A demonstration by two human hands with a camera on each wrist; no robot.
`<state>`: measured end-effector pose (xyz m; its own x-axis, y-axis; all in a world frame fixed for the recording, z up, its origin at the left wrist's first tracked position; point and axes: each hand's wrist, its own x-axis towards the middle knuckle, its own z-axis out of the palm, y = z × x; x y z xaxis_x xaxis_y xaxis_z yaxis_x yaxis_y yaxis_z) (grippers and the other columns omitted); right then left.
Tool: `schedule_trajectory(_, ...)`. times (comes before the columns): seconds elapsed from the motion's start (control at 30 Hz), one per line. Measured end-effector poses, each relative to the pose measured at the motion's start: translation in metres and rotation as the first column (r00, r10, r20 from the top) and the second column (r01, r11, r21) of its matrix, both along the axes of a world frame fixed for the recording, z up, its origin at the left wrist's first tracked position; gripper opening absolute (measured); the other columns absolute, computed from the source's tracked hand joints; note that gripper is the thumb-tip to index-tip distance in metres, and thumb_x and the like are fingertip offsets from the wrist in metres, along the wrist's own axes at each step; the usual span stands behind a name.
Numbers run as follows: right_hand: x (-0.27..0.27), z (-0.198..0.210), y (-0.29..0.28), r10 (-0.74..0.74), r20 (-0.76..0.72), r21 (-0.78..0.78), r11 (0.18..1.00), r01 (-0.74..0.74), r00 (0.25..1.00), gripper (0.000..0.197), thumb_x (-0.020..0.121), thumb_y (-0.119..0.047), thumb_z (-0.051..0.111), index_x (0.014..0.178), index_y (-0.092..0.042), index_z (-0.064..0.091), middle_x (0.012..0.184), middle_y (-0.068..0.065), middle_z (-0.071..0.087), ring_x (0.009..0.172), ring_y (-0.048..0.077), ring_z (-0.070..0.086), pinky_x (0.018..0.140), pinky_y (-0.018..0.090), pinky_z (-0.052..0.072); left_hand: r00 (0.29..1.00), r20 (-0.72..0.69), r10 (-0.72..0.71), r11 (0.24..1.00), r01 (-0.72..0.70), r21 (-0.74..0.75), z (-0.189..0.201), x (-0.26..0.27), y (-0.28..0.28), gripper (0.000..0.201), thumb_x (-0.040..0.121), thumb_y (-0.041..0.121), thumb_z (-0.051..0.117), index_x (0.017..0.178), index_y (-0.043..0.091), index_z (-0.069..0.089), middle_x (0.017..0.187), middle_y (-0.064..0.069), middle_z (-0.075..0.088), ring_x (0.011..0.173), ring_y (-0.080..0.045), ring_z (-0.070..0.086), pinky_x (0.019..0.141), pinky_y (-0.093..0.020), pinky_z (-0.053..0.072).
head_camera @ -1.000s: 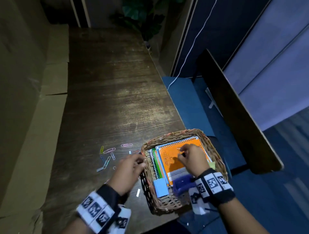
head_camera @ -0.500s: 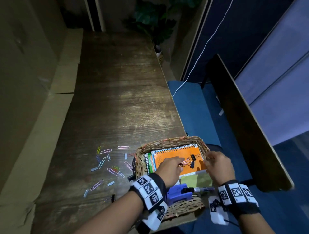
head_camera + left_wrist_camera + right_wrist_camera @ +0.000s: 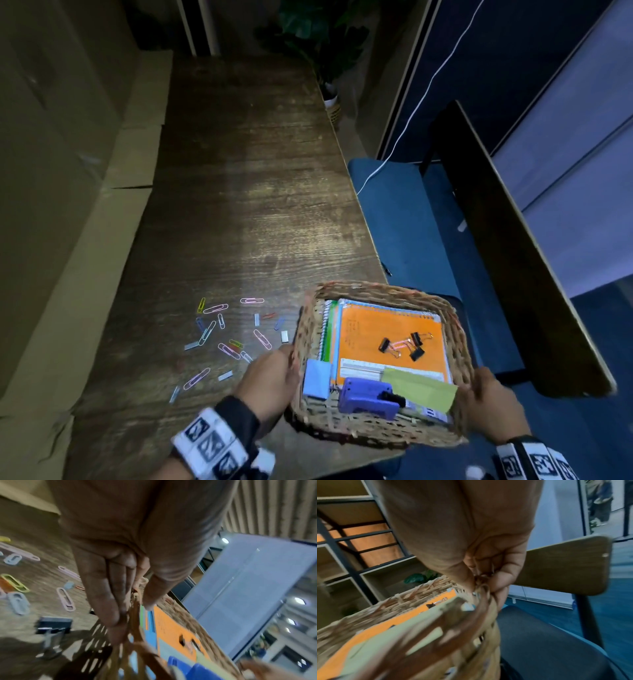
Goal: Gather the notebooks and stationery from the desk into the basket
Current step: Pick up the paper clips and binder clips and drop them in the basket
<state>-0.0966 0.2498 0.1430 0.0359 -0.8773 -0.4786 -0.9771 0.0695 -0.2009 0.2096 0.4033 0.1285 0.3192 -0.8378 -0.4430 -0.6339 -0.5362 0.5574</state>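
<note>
A woven basket (image 3: 387, 290) stands at the desk's near right edge, partly over the edge. In it lie an orange spiral notebook (image 3: 373, 329), three black binder clips (image 3: 416, 353), a purple stapler (image 3: 366, 397), a blue note pad (image 3: 317, 377) and a yellow-green paper (image 3: 421, 385). My left hand (image 3: 289, 358) grips the basket's left wall, thumb inside and fingers (image 3: 109, 609) outside. My right hand (image 3: 476, 382) pinches the right rim (image 3: 485, 601). Several coloured paper clips (image 3: 226, 337) lie on the desk (image 3: 246, 192) to the basket's left, and a black binder clip (image 3: 53, 624) lies near them.
A chair with a blue seat (image 3: 404, 219) and a wooden back (image 3: 513, 240) stands right of the desk. A white cable (image 3: 411, 116) hangs down to it. A potted plant (image 3: 329, 44) is at the far end. Cardboard (image 3: 113, 219) lines the left wall.
My left hand left the orange notebook and took the basket's left wall. My right hand moved to the right rim. The binder clips now lie loose on the notebook.
</note>
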Motion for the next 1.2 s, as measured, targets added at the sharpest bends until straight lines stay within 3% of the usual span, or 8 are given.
schedule_trajectory(0.2, -0.021, -0.005, 0.039, -0.308, 0.158, 0.242, 0.933, 0.266, 0.938, 0.031, 0.072, -0.026, 0.075, 0.092, -0.011, 0.057, 0.094, 0.015, 0.066, 0.087, 0.028, 0.063, 0.083, 0.041, 0.051, 0.986, -0.161, 0.032, 0.997, -0.042, -0.058, -0.004, 0.022, -0.073, 0.03, 0.088, 0.024, 0.048, 0.116, 0.021, 0.06, 0.104, -0.004, 0.071, 0.099, -0.024, 0.064, 0.085, -0.029, 0.048)
schedule_trajectory(0.53, 0.043, 0.03, 0.106, -0.339, 0.226, 0.372, 0.897, 0.24, 0.913, 0.034, 0.083, -0.036, 0.064, 0.065, -0.007, 0.069, 0.055, 0.007, 0.069, 0.058, 0.02, 0.067, 0.051, 0.022, 0.044, 0.876, -0.477, 0.073, 0.981, -0.149, -0.124, 0.003, 0.082, -0.086, 0.025, 0.097, 0.024, 0.043, 0.113, 0.029, 0.062, 0.128, -0.003, 0.06, 0.115, -0.021, 0.056, 0.105, -0.043, 0.041)
schedule_trajectory(0.6, 0.048, 0.035, 0.107, -0.162, 0.104, 0.327, 0.937, 0.12, 0.981, 0.039, 0.082, -0.048, 0.062, 0.056, -0.019, 0.056, 0.053, -0.004, 0.061, 0.067, 0.017, 0.066, 0.053, 0.021, 0.041, 0.898, -0.419, 0.135, 0.968, -0.21, -0.138, -0.002, 0.107, -0.06, 0.026, 0.095, 0.018, 0.048, 0.118, 0.017, 0.06, 0.122, -0.005, 0.062, 0.111, -0.023, 0.06, 0.103, -0.042, 0.044)
schedule_trajectory(0.7, 0.069, 0.066, 0.1, 0.126, -0.24, 0.11, 0.989, -0.102, 0.963, 0.04, 0.077, -0.067, 0.052, 0.073, -0.027, 0.051, 0.079, -0.004, 0.065, 0.082, 0.018, 0.066, 0.064, 0.026, 0.048, 0.962, -0.129, 0.239, 0.95, -0.259, -0.176, -0.011, 0.147, -0.017, 0.022, 0.088, 0.009, 0.059, 0.109, 0.009, 0.066, 0.11, -0.011, 0.07, 0.102, -0.024, 0.065, 0.094, -0.029, 0.046)
schedule_trajectory(0.8, 0.138, 0.084, 0.101, 0.263, 0.05, -0.175, 0.952, -0.251, 0.963, 0.023, 0.079, -0.044, 0.066, 0.079, -0.022, 0.06, 0.072, 0.001, 0.071, 0.073, 0.025, 0.068, 0.059, 0.032, 0.049, 0.97, 0.091, 0.227, 0.966, -0.211, -0.152, -0.019, 0.171, -0.004, 0.022, 0.084, 0.01, 0.064, 0.104, 0.007, 0.068, 0.107, -0.014, 0.071, 0.102, -0.028, 0.065, 0.09, -0.029, 0.045)
schedule_trajectory(0.9, 0.232, 0.056, 0.102, 0.449, 0.21, -0.104, 0.893, -0.437, 0.868, 0.017, 0.081, -0.03, 0.061, 0.094, -0.02, 0.062, 0.083, 0.008, 0.071, 0.084, 0.029, 0.066, 0.072, 0.035, 0.051, 0.979, 0.149, 0.141, 0.984, -0.122, -0.127, -0.029, 0.172, -0.016, 0.019, 0.082, 0.011, 0.063, 0.101, 0.007, 0.068, 0.107, -0.016, 0.066, 0.101, -0.032, 0.061, 0.088, -0.031, 0.044)
schedule_trajectory(1.03, 0.307, 0.001, 0.081, 0.383, 0.004, 0.1, 0.919, -0.382, 0.924, 0.027, 0.087, -0.012, 0.052, 0.114, -0.006, 0.054, 0.116, 0.018, 0.061, 0.107, 0.034, 0.06, 0.084, 0.038, 0.049, 0.977, 0.211, -0.031, 0.992, 0.055, -0.112, -0.042, 0.151, -0.039, 0.02, 0.082, 0.012, 0.06, 0.1, 0.014, 0.067, 0.108, -0.009, 0.062, 0.101, -0.031, 0.06, 0.088, -0.037, 0.05)
schedule_trajectory(1.2, 0.318, -0.033, 0.071, 0.249, -0.029, 0.055, 0.967, -0.247, 0.968, 0.028, 0.084, -0.007, 0.054, 0.113, -0.003, 0.053, 0.116, 0.016, 0.061, 0.105, 0.033, 0.061, 0.082, 0.037, 0.051, 0.948, 0.288, -0.132, 0.987, 0.152, -0.048, -0.053, 0.137, -0.054, 0.027, 0.083, 0.002, 0.055, 0.107, 0.011, 0.062, 0.116, -0.012, 0.056, 0.109, -0.032, 0.054, 0.092, -0.038, 0.045)
